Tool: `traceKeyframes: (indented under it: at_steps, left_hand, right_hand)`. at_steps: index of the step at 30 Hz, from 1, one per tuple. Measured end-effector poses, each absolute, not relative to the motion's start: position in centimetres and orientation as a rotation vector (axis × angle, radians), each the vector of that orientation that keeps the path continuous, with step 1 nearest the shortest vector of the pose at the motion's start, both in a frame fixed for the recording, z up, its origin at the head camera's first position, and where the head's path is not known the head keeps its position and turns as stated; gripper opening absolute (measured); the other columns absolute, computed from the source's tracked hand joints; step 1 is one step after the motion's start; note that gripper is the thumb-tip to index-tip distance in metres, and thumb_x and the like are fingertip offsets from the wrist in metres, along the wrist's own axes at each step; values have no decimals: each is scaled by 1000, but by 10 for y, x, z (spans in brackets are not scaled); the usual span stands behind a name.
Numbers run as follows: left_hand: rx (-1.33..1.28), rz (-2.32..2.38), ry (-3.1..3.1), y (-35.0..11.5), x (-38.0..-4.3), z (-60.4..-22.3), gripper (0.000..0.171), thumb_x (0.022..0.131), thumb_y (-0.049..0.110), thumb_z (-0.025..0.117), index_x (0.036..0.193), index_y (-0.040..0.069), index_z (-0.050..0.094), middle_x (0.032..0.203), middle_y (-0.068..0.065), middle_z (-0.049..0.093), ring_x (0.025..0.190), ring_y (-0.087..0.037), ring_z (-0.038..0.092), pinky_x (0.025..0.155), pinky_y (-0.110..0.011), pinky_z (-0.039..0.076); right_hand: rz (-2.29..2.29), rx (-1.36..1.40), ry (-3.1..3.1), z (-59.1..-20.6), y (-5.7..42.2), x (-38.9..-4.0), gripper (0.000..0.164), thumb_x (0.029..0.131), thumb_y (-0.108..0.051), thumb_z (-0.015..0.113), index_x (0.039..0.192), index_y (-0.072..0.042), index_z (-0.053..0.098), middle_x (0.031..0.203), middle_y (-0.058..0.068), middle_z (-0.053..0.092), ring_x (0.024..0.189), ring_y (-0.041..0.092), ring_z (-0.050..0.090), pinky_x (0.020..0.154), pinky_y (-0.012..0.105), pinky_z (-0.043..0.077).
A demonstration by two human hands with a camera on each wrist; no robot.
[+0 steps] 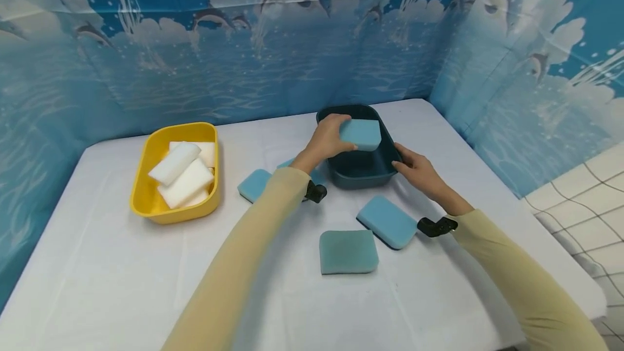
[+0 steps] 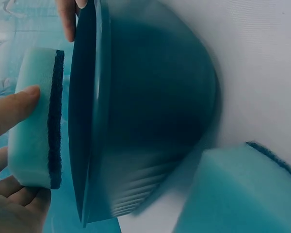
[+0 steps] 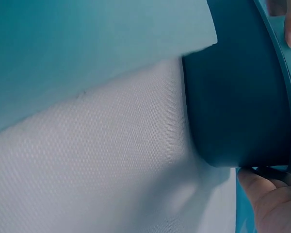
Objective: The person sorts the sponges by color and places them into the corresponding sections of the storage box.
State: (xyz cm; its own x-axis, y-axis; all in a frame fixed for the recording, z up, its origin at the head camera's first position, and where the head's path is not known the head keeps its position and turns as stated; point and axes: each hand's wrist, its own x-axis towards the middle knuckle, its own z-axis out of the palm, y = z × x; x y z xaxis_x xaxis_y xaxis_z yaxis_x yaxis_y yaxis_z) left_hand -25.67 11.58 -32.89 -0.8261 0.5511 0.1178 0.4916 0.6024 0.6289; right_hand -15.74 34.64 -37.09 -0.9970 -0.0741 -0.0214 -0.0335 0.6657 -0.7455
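Observation:
My left hand (image 1: pixel 325 141) pinches a light-blue sponge (image 1: pixel 363 134) over the open top of a dark teal plastic basin (image 1: pixel 361 180). In the left wrist view that sponge (image 2: pixel 33 116) has a dark scouring layer, which faces the basin. My right hand (image 1: pixel 420 177) grips the basin's right rim, thumb on the near side; its fingers are partly hidden in the head view. Two sponges lie left of the basin, a plain one (image 1: pixel 254 184) and another mostly behind my left forearm. Nearer me rest a tilted blue sponge (image 1: pixel 390 221) and a greener one (image 1: pixel 348 252).
A yellow basin (image 1: pixel 140 199) on the left holds several white sponges (image 1: pixel 187 183). Both basins stand on a white-covered table (image 1: pixel 122 280). A dolphin-print curtain (image 1: pixel 273 75) hangs behind and along the sides.

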Motion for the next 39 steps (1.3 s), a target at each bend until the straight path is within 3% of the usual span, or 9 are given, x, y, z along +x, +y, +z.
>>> traceKeyframes:
  at_steps: [11, 28, 39]
  left_hand:
    - [677, 1078, 2733, 98, -266, -343, 73, 83, 25, 70, 145, 10, 34, 150, -10, 35, 138, -25, 35, 111, -38, 39]
    - [740, 1116, 2715, 81, -260, -337, 70, 84, 23, 69, 144, 10, 36, 149, -9, 37, 138, -26, 35, 113, -40, 37]
    - [848, 1091, 2701, 58, -240, -338, 70, 86, 29, 67, 145, 12, 34, 151, -8, 35, 141, -24, 31, 116, -40, 33]
  right_hand:
    - [-1273, -138, 2766, -377, 326, -166, 59, 100, -16, 41, 149, -1, 12, 156, 22, 14, 142, 40, 21, 113, 56, 28]
    - [-1275, -148, 2790, -376, 330, -162, 59, 99, -15, 41, 148, 4, 13, 155, 23, 17, 142, 41, 22, 112, 56, 28]
    - [-1261, -134, 2802, -368, 342, -156, 61, 101, -23, 39, 150, -1, 10, 154, 28, 16, 139, 46, 22, 111, 59, 30]
